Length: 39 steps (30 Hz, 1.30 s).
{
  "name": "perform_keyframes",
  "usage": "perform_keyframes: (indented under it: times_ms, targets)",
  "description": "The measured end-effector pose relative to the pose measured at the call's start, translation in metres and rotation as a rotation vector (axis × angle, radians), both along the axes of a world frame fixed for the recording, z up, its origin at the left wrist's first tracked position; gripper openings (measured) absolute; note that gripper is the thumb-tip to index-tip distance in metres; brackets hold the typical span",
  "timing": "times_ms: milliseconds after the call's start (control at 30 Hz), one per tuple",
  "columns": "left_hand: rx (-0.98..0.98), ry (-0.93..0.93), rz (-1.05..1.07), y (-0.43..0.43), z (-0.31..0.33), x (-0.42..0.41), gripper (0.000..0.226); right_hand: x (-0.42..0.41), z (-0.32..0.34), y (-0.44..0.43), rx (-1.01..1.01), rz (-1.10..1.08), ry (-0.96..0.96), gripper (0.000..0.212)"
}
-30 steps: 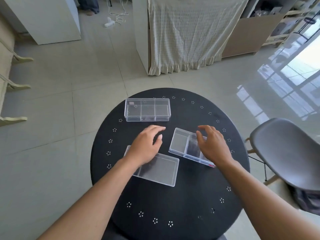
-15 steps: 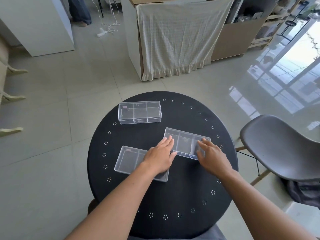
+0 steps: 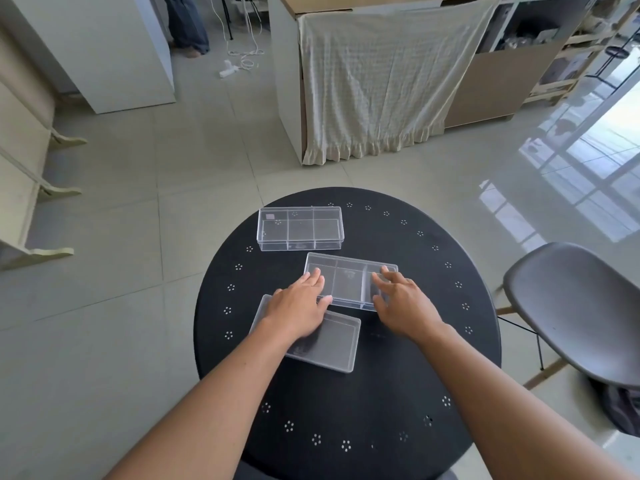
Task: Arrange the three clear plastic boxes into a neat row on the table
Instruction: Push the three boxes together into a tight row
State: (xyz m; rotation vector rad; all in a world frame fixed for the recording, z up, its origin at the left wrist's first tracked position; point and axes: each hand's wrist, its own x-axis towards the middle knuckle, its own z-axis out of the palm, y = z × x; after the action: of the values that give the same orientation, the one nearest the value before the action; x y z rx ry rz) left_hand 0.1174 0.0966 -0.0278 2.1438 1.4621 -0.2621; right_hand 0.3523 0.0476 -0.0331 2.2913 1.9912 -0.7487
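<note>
Clear three-compartment middle box (image 3: 349,281) on round black table (image 3: 346,403), clamped at its ends between left hand (image 3: 300,306) and right hand (image 3: 401,304), flat box (image 3: 332,342) under left wrist, far box (image 3: 300,228) just beyond fingertips

Head view looks down at table (image 3: 346,393).

1. I see my left hand (image 3: 300,310) and right hand (image 3: 403,303) gripping the ends of the middle box (image 3: 349,280).
2. Far box (image 3: 300,228) sits far-left on the table (image 3: 346,403).
3. Near box (image 3: 329,341) lies partly under my left wrist.
</note>
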Motion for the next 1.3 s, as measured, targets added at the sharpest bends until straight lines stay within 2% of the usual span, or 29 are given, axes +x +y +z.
perform_keyframes:
  times_ms: [167,433,833,1000,1167,1300]
  targets:
    - [0.002,0.003,0.074,0.008,0.005,-0.035,0.062,-0.031,-0.002,0.028,-0.023,0.081,0.019,0.051]
    - [0.012,0.007,0.159,0.013,0.011,-0.078,0.059,-0.072,-0.007,0.052,-0.004,0.16,0.048,0.059]
    - [0.05,-0.053,0.137,0.01,0.001,-0.089,0.066,-0.08,0.004,0.05,-0.023,0.186,0.026,0.069]
    - [0.243,-0.211,0.087,-0.019,-0.014,-0.11,0.056,-0.083,0.01,0.015,0.049,0.145,0.059,0.072]
    - [0.243,-0.239,-0.029,-0.064,-0.032,-0.13,0.051,-0.082,0.003,-0.041,0.084,0.08,0.062,0.06]
    - [0.264,-0.239,0.056,-0.087,-0.031,-0.133,0.047,-0.083,-0.003,-0.075,0.086,0.105,0.04,0.054]
